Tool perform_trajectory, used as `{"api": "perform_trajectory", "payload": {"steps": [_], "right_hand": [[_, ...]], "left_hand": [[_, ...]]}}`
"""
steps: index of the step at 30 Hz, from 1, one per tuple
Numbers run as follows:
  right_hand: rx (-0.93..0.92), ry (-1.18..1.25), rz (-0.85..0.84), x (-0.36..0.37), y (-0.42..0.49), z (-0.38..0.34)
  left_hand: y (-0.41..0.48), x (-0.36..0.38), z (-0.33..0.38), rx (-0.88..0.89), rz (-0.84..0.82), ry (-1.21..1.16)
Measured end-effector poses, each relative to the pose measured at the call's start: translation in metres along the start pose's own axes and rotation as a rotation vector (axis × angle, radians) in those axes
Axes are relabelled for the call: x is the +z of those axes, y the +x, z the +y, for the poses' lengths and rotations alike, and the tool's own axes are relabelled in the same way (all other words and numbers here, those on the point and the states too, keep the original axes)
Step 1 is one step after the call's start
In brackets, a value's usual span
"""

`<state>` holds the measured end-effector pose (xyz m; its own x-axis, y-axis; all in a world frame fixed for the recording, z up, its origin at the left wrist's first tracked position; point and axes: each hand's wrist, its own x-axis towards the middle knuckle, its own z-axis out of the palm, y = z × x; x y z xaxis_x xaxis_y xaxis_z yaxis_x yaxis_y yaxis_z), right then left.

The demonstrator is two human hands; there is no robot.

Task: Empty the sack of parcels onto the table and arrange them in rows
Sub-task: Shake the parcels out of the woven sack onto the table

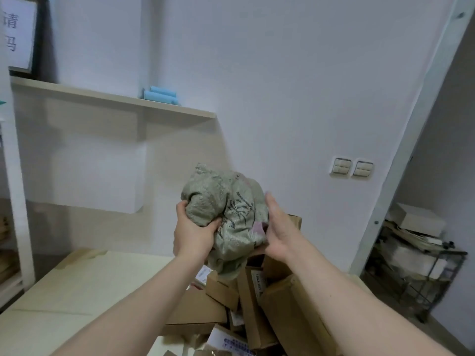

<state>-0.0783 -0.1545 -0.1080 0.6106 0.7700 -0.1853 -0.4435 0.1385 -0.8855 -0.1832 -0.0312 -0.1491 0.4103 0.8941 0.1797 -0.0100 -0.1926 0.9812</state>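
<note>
Holding crumpled grey-green woven sack (226,214) above heap of brown cardboard parcels (257,299) toward right edge of cream tabletop (90,291): left hand (192,235) curled into cloth, right hand (279,227) straight-fingered against its side. Risk: nudging loose-stacked heap, tipping boxes off that edge.

The sack (226,214) is a grey-green woven thing with dark print and a pinkish patch, scrunched into a loose ball. It's up in the air right over the pile, with the left hand (192,235) gripping one side and the right hand (277,227) flat against the other. The parcels (257,304) are mostly brown cardboard boxes, a few with white labels, dumped in a heap on the cream tabletop (77,291) — overlapping, tilted every which way.
</note>
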Motion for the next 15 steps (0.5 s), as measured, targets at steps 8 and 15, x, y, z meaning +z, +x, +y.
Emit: {"api": "perform_trajectory", "payload": {"steps": [8, 15], "right_hand": [[-0.215, -0.408, 0.334, -0.013, 0.010, 0.056], [-0.292, -1.117, 0.397, -0.027, 0.018, 0.085]], "left_hand": [[-0.022, 0.002, -0.021, 0.120, -0.003, 0.406], [-0.031, -0.009, -0.058, 0.354, -0.125, 0.674]]}}
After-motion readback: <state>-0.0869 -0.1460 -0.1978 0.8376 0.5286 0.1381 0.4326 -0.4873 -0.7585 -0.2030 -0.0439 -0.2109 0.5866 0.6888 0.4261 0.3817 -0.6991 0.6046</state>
